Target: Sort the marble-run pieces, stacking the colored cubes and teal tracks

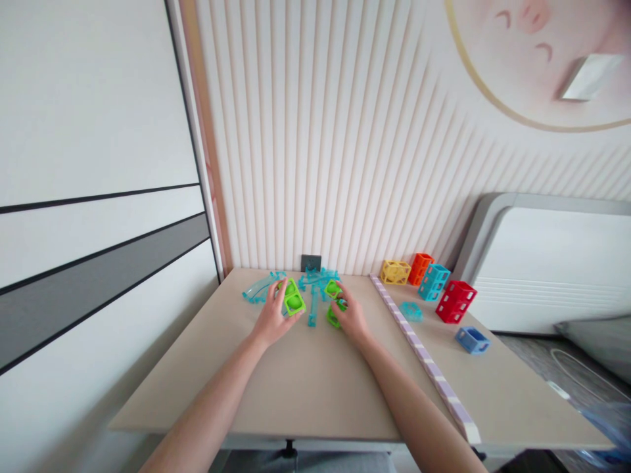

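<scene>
My left hand (273, 316) grips a bright green double-square building block (294, 301), its fingers behind the left edge and thumb below. Another green building block (332, 289) is in my right hand (352, 316), with the fingers curled across its middle and hiding part of it. The two green pieces are apart, both above the far half of the table. Behind and between the hands lie several translucent teal track pieces (313, 309), some long and straight, some curved. A teal curved piece (256, 290) lies just left of my left hand.
A purple-and-white striped strip (428, 361) runs front to back along the table (315, 394). Right of it stand yellow (395, 271), orange (420, 269), teal (433, 282), red (456, 301) and blue (472, 340) blocks. A ribbed wall rises behind; a white cabinet (98, 263) borders the left.
</scene>
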A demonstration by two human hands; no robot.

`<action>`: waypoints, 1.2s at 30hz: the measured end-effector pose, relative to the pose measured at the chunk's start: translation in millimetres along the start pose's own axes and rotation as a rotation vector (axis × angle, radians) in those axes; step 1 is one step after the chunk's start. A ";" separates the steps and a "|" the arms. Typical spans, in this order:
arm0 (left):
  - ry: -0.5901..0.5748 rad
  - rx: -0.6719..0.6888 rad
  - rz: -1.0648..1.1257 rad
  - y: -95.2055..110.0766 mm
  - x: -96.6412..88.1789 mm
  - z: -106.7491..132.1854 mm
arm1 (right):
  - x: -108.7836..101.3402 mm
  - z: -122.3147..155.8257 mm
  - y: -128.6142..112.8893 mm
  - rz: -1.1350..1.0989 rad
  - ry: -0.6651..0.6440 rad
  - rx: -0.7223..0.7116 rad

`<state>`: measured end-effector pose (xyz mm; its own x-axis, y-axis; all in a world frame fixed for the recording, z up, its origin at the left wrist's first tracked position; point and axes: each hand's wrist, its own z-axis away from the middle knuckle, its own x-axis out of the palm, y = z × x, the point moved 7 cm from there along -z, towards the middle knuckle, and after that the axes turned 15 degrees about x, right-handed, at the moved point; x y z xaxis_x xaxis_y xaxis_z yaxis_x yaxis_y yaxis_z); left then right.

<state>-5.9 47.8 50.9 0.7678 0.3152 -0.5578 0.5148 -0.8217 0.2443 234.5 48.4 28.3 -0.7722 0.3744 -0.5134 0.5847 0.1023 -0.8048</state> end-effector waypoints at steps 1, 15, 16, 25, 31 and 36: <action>-0.003 0.000 -0.002 0.0 0.2 0.1 | 1.0 2.2 -3.4 0.028 0.001 -0.041; -0.025 -0.010 0.023 0.8 1.9 -0.5 | 4.5 13.4 -26.6 0.064 0.088 -0.274; -0.026 -0.006 0.024 1.2 1.9 -0.6 | 4.6 13.6 -28.8 0.077 0.093 -0.298; -0.035 0.020 0.046 1.8 2.2 -1.9 | 6.6 8.6 -41.1 0.200 0.061 -0.466; -0.023 0.020 0.062 0.6 2.8 -1.2 | 7.0 12.7 -52.3 0.296 0.054 -0.563; -0.038 0.024 0.059 0.1 4.3 -0.9 | 11.5 6.8 -52.4 0.313 0.016 -0.549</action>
<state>-2.2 49.6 49.3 0.7815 0.2478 -0.5725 0.4590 -0.8499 0.2587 193.3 41.1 62.5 -0.5421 0.4769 -0.6919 0.8284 0.4416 -0.3446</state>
